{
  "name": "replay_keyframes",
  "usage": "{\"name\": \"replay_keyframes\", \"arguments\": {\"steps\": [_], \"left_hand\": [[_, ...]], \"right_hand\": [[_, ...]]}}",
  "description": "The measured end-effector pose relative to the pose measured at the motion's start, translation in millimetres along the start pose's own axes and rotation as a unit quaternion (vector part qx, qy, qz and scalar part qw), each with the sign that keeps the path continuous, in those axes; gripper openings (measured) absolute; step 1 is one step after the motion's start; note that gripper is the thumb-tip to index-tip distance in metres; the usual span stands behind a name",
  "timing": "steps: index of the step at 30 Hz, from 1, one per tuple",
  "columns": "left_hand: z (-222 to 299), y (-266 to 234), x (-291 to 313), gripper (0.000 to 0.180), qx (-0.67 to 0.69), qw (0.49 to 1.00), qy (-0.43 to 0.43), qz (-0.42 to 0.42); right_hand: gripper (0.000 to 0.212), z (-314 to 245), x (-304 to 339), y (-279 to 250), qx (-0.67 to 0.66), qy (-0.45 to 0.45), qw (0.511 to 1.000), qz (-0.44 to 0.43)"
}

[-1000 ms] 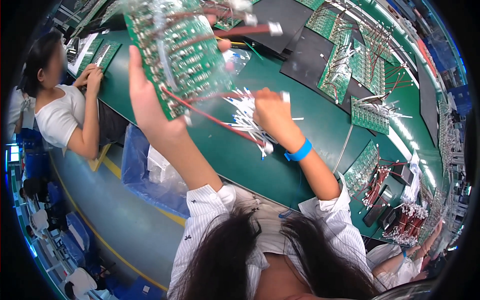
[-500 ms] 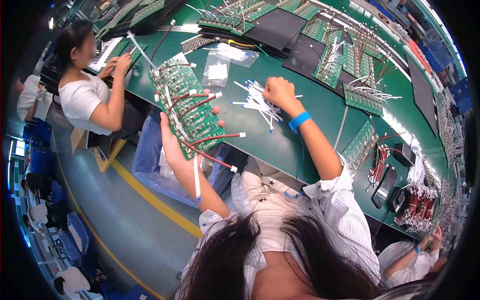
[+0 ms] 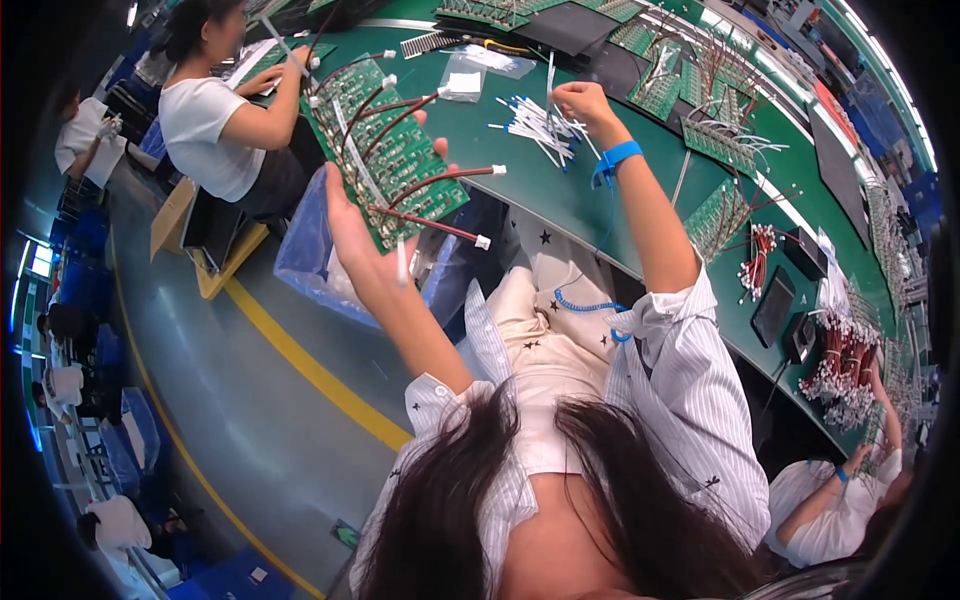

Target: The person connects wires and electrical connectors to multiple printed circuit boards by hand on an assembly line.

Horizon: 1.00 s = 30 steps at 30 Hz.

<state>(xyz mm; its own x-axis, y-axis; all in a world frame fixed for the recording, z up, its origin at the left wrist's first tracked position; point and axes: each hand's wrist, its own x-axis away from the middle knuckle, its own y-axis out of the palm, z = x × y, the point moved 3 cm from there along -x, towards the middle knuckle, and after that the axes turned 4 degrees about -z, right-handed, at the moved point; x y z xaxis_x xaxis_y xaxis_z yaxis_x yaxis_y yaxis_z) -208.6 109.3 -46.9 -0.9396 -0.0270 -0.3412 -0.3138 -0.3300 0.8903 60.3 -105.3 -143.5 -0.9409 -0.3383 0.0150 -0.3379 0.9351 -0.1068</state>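
Observation:
My left hand (image 3: 358, 232) holds a green circuit board (image 3: 412, 170) up over the bench's front edge, its fingers wrapped round the board's right side. Several brown-and-red wire leads with white plugs stick out from the board, and white flat strips run along it. Over the bench, my right hand (image 3: 588, 106) pinches a thin white flat cable (image 3: 550, 72) that stands upright from the fingertips. A blue band (image 3: 616, 158) circles that wrist. Just beneath the hand lies a loose pile of white flat cables (image 3: 530, 125) with blue ends.
Clear plastic bags (image 3: 464, 82) lie behind the pile. More wired circuit boards (image 3: 720, 140) stand on the green bench (image 3: 560, 225) at the right, near bundled red wires (image 3: 835, 365) and a black phone-like slab (image 3: 773, 305). A blue-lined bin (image 3: 315, 262) sits below. A co-worker (image 3: 225, 125) works at left.
My right hand has risen off the pile, turned, and now shows a white flat cable in its fingertips. The left hand still holds the board. The whole view has shifted somewhat.

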Motion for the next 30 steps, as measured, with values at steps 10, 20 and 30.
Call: {"name": "replay_keyframes", "arguments": {"steps": [10,20,30], "left_hand": [[-27.6,-12.7,-35.5,0.058,-0.013,0.999,-0.028,0.013],[-59.4,-30.0,-149.2,0.061,0.001,0.994,-0.097,-0.043],[-95.5,-15.4,-243.0,0.071,0.024,0.978,-0.203,-0.038]], "right_hand": [[0.015,-16.1,10.4,7.7,0.010,-0.012,0.999,-0.038],[0.026,-78.8,4.5,-16.4,-0.085,-0.009,0.994,-0.072],[0.022,-135.6,-2.6,-50.7,-0.221,-0.237,0.939,0.115]]}}
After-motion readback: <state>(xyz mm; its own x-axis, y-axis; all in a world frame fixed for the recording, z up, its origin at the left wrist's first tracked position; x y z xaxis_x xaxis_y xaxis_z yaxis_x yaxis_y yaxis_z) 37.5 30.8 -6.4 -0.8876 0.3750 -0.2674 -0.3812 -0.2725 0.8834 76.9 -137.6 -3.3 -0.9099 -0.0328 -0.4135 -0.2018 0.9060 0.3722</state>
